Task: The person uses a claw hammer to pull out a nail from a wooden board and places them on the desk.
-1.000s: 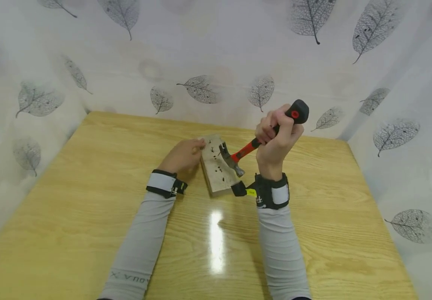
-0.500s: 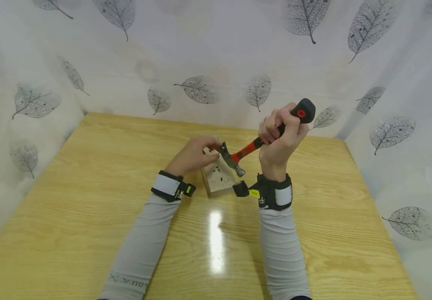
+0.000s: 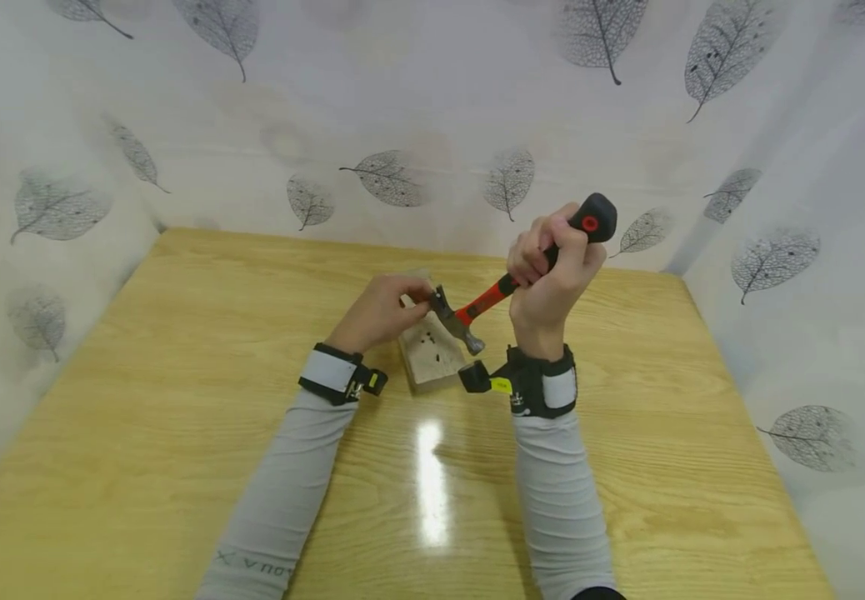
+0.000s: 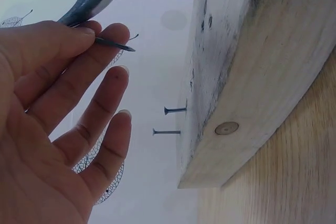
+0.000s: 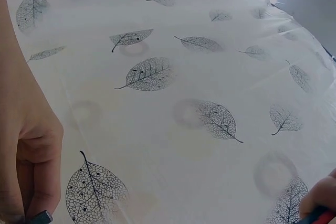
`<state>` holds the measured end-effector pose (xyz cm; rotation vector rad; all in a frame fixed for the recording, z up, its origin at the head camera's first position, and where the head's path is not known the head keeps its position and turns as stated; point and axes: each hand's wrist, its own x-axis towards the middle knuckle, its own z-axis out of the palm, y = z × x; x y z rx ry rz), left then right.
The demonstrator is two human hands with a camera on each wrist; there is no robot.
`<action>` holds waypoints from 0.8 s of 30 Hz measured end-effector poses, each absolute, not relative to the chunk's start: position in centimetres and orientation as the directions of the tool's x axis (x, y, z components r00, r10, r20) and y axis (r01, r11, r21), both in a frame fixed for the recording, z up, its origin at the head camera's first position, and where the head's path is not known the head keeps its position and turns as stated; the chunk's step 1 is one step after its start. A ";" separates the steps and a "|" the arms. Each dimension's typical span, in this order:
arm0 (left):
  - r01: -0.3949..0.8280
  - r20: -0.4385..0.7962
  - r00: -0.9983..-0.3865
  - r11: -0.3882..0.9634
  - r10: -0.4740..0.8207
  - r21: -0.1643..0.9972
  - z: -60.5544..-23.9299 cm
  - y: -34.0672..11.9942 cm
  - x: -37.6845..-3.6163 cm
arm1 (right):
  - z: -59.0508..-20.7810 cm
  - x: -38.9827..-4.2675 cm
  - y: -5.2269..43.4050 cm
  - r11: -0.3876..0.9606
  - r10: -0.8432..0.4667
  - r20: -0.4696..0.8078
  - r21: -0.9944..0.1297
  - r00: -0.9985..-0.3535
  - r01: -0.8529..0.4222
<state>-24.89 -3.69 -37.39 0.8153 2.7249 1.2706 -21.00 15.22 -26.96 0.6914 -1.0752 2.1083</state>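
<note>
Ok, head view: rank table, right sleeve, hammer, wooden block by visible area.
1. Table
2. Right sleeve
3. Hammer and wooden block: not ranked; both are partly hidden and look close in visible area.

Sleeves (image 3: 562, 500): light grey, wrinkled; dark lettering (image 3: 255, 565) on the left;
Wrist straps (image 3: 528, 385): black; pale panels (image 3: 558, 389);
Wrist cameras (image 3: 474, 377): black; yellow labels (image 3: 501, 385)

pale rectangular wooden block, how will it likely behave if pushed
The pale rectangular wooden block should stay stiff, being thick, solid-looking wood. It will probably not roll or tip, since it lies flat on a broad face. It may slide, as the yellowish wood-grain tabletop looks glossy.
</note>
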 end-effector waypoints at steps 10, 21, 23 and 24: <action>0.377 0.204 -0.914 0.547 0.351 0.748 -37.1 -5.3 -25.1 | -27.1 -21.0 14.9 -0.415 0.304 0.692 -0.523 -0.655 -0.745; 0.065 0.026 -0.998 0.719 0.066 0.692 -39.5 -13.4 -25.8 | -27.1 -21.0 14.6 -0.394 0.304 0.688 -0.540 -0.659 -0.744; 0.008 -0.013 -1.000 0.738 0.023 0.675 -40.1 -15.3 -25.6 | -27.2 -21.1 14.6 -0.398 0.303 0.685 -0.540 -0.662 -0.741; -0.014 -0.027 -1.000 0.747 0.006 0.664 -40.3 -16.3 -25.4 | -27.1 -21.1 14.5 -0.398 0.303 0.685 -0.541 -0.663 -0.741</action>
